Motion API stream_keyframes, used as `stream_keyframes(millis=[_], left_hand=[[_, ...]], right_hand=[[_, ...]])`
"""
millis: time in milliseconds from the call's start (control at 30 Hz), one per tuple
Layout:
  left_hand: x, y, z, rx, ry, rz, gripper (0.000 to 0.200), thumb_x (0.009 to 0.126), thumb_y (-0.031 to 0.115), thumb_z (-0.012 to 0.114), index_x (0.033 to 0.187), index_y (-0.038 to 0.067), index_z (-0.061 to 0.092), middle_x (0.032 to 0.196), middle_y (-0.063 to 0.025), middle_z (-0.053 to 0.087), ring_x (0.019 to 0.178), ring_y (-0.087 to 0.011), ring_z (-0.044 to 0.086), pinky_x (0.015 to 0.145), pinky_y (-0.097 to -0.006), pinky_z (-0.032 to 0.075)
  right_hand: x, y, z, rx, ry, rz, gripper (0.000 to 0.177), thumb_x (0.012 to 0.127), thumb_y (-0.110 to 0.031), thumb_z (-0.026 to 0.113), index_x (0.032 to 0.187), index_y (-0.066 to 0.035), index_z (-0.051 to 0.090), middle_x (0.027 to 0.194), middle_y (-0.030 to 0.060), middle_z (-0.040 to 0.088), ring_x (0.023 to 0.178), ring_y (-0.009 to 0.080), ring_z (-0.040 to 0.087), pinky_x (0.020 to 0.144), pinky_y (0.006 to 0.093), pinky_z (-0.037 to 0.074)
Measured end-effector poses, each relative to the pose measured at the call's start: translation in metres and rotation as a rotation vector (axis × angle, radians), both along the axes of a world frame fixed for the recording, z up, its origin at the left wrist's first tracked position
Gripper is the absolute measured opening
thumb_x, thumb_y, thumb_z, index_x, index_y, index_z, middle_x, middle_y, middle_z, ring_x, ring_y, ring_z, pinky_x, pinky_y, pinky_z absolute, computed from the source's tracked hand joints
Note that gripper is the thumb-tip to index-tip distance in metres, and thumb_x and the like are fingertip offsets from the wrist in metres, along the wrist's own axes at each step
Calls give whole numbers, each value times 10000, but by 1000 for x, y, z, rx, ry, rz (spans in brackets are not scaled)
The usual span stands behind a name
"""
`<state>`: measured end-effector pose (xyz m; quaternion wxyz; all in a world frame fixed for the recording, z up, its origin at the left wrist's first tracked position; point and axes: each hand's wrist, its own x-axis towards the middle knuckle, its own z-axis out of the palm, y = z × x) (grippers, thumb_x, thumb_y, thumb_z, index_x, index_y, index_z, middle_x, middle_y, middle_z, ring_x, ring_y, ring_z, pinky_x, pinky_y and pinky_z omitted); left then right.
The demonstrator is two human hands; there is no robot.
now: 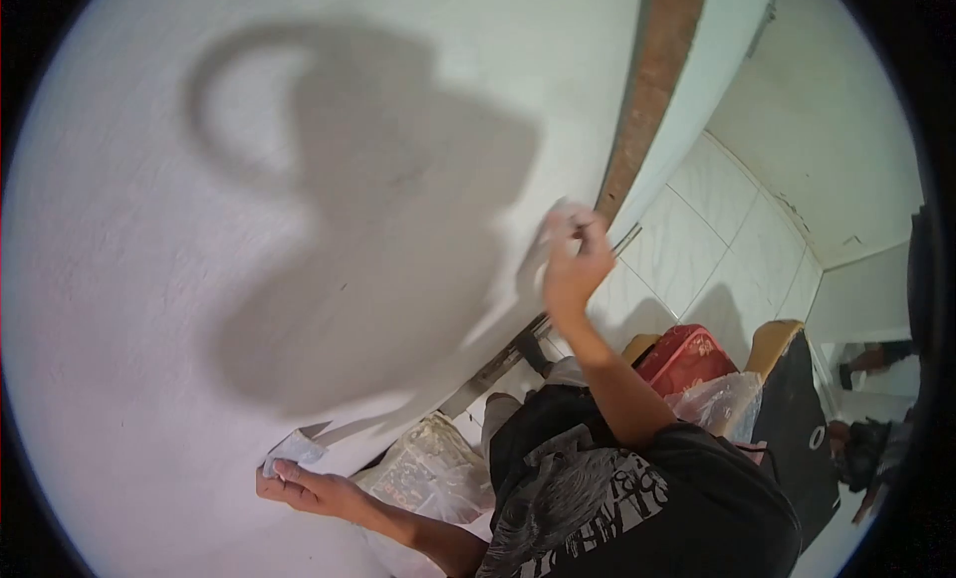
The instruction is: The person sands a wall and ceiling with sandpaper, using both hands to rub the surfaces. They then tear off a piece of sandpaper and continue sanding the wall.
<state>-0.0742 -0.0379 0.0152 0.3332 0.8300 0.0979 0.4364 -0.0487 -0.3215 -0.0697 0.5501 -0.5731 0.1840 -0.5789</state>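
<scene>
Left hand [304,485]: low on the left of the view, palm side up, forearm coming up from the bottom edge and running left. Thumb pressed over bent fingers, gripping a flat pale piece [299,451]; the piece sticks up past the fingertips, close to the white wall [129,279]. Whether it touches the wall, can't tell.

Right hand [580,254]: raised, near the view's middle, forearm angled up and left from the black shirt's sleeve. Wrist bent slightly, fingers curled toward the wall, just beside the lower end of the brown strip [652,90]. Hand is motion-blurred; something whitish shows around the fingertips. Can't tell if it's held, or if the grip is closed.

Arms are spread well apart, large shadow on the wall between and above them. Below the left forearm's level with the torso: clear plastic bag [433,468] beside the black shirt [637,498]. Red case [687,359] sits past the right forearm, near white tiles [697,195].
</scene>
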Motion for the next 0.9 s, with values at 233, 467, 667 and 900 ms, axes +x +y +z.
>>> stream_keyframes(millis=[233, 467, 667, 900], left_hand=[[7, 7, -13, 20, -68, -6, 331, 952, 310, 389, 992, -8, 467, 950, -102, 408, 842, -201, 435, 761, -293, 361], [-1, -11, -15, -27, -19, -46, 308, 946, 309, 403, 954, 6, 458, 959, -85, 409, 846, -178, 433, 745, -283, 356], [0, -15, -24, -142, 26, -130, 310, 919, 303, 475, 950, -5, 449, 945, -74, 365, 823, -159, 398, 742, -279, 344], [5, -32, -23, -164, -41, -62, 354, 901, 335, 509, 970, -7, 454, 902, -59, 337, 806, -143, 376, 725, -268, 330]], right_hand=[[-12, 26, 13, -296, 97, -27, 105, 694, 18, 639, 780, -30, 601, 742, 74, 593, 677, 178, 536, 645, 276, 409], [8, 1, 24, 129, 61, -162, 127, 661, 35, 635, 751, -51, 611, 738, 71, 604, 635, 204, 523, 611, 284, 402], [13, -19, 17, -313, 21, -194, 100, 698, 9, 648, 777, -42, 612, 756, 48, 602, 653, 138, 507, 597, 266, 388], [6, -17, 32, -533, 7, -123, 110, 732, -55, 668, 811, -9, 608, 750, 45, 578, 629, 114, 459, 583, 260, 364]])
